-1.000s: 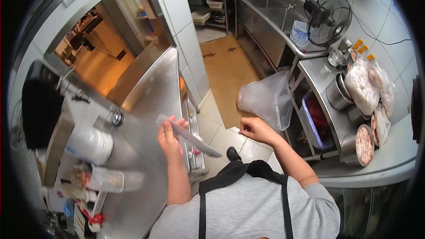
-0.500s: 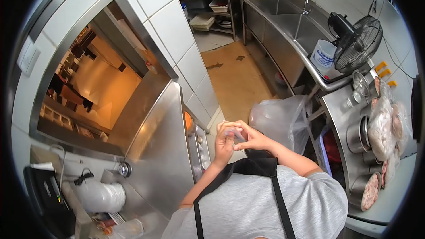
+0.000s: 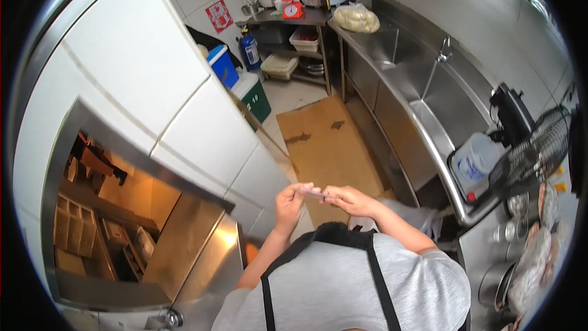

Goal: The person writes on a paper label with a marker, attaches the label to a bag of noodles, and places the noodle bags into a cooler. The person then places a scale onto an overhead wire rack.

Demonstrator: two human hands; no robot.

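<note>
A small, thin translucent plastic piece (image 3: 313,194), seemingly a bag, is stretched between my two hands in front of my chest. My left hand (image 3: 290,202) pinches its left end with bent fingers. The right end is pinched by my right hand (image 3: 348,200). Below both hands is the black apron bib (image 3: 334,233) over a grey shirt. Beyond them a brown cardboard sheet (image 3: 334,141) lies on the floor.
On the right runs a steel sink counter (image 3: 422,129) with a white bucket (image 3: 474,159) and a black fan (image 3: 533,147). A tiled wall corner (image 3: 214,129) stands close on the left. Ahead is a shelf unit (image 3: 288,18) with rice cookers and a red scale (image 3: 293,7).
The plastic was a long strip in my left hand, with my right hand apart; now both hands hold it. The view has moved forward toward the sink and cardboard.
</note>
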